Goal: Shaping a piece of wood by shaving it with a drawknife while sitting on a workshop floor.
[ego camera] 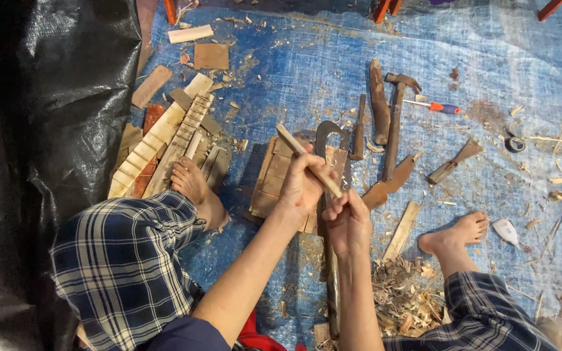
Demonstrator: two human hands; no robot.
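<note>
Over the board [274, 175] on the blue tarp [489, 58], your left hand [302, 185] grips a stick [307, 159], your right hand [348, 221] closed on its lower end (curved blade [325, 133] beneath, hammer [395, 123] nearby).

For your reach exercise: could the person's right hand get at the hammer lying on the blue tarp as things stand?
Probably yes: the hammer lies bare ahead of the right hand, nothing across it, though that hand holds a stick.
</note>
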